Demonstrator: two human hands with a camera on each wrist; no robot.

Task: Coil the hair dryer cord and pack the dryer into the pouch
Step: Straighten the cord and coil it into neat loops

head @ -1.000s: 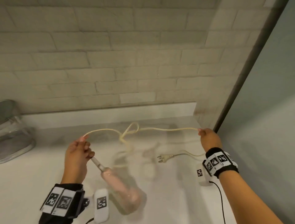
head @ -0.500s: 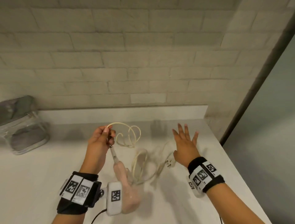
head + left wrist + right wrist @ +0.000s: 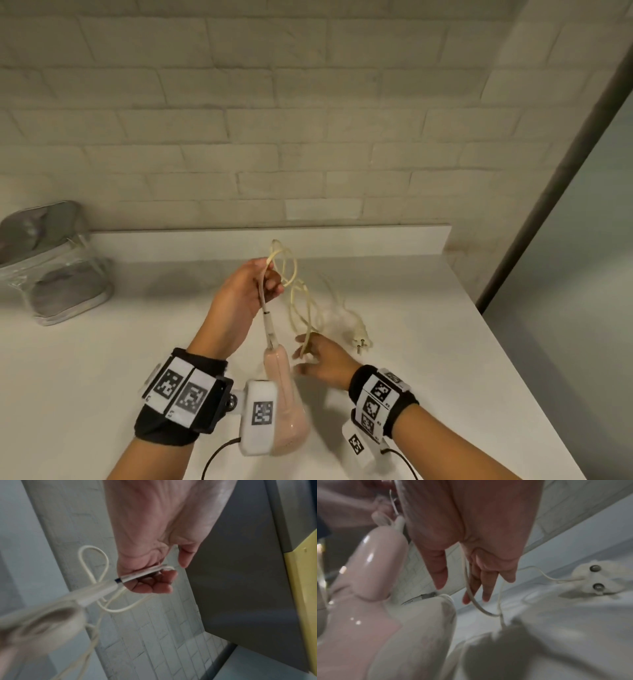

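Observation:
A pink hair dryer (image 3: pixel 286 394) hangs nose-down over the white counter (image 3: pixel 102 342) from its cream cord (image 3: pixel 301 301). My left hand (image 3: pixel 270 284) grips the cord just above the strain relief, with a loop standing up over the fingers. In the left wrist view the left hand (image 3: pixel 159 577) curls round the cord (image 3: pixel 102 563) and the dryer (image 3: pixel 42 622) is blurred. My right hand (image 3: pixel 308 356) is beside the dryer's handle, fingers straight, a strand of cord (image 3: pixel 471 595) running past the fingers (image 3: pixel 488 588). The plug (image 3: pixel 361 337) lies on the counter, also seen as the plug (image 3: pixel 597 577) in the right wrist view.
A clear zip pouch (image 3: pixel 51 267) with grey contents stands at the back left against the tiled wall (image 3: pixel 308 137). A low ledge (image 3: pixel 342 240) runs along the wall. The counter ends at the right by a dark frame and a glass panel (image 3: pixel 555 192).
My right hand let go of the stretched cord at the far right and came in low beside the dryer. My left hand moved toward the middle and gathered the cord into loops.

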